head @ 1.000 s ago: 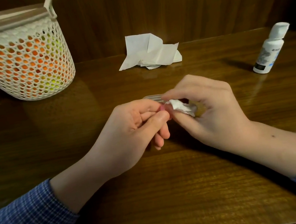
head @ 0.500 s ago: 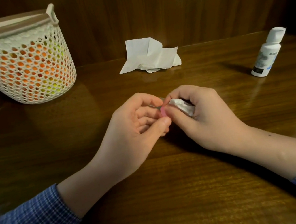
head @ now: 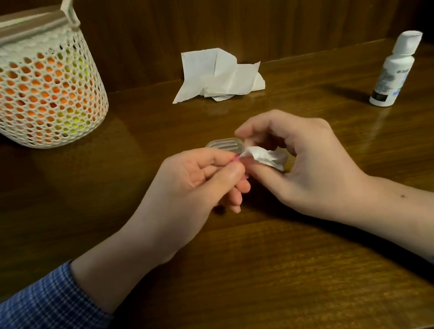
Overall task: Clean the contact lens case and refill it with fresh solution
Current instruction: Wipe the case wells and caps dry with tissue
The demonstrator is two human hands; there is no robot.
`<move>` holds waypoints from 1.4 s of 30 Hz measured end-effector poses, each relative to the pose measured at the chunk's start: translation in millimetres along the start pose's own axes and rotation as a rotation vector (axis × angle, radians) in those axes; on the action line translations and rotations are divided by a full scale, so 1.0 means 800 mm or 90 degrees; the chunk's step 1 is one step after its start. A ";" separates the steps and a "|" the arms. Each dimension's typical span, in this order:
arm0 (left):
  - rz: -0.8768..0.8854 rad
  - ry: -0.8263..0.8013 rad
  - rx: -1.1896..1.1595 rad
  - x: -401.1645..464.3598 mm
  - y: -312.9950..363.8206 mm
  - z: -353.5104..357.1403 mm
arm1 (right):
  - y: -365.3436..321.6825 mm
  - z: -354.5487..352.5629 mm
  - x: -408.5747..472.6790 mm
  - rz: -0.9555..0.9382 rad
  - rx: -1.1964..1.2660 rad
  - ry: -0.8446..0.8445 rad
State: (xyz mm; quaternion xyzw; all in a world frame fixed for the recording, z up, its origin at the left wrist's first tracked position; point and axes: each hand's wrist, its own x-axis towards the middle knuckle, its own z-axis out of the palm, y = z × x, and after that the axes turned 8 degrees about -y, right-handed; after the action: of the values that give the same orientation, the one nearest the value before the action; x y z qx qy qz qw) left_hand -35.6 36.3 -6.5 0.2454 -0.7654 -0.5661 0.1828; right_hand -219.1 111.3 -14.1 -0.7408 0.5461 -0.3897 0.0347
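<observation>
Vs 0.5 s ago: clear lid (head: 225,146) back in view behind left hand (head: 201,183), which pinches pink case. Right hand (head: 303,162) grips tissue (head: 264,157) at case edge. Wiping ongoing; bottle (head: 393,70) untouched, refill pending.

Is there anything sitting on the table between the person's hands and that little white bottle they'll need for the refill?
Nothing visible. The bottle stands upright, far right, with only bare table between it and the right hand. That hand pinches a tissue wad, though, and the left hand holds the case.
</observation>
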 end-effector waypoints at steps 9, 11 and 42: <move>-0.100 -0.090 -0.203 0.005 0.004 -0.006 | 0.005 -0.004 0.004 -0.091 -0.038 -0.033; -0.093 -0.078 -0.183 0.005 0.003 -0.005 | 0.003 -0.003 0.005 -0.039 -0.022 -0.058; 0.037 -0.001 0.039 0.000 0.002 0.003 | -0.004 -0.004 -0.001 0.003 0.014 0.015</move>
State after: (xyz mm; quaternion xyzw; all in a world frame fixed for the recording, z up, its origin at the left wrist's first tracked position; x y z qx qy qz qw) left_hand -37.2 38.3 -5.5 0.2280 -0.7892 -0.5373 0.1910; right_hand -218.9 114.8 -10.6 -0.7344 0.5438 -0.4043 0.0376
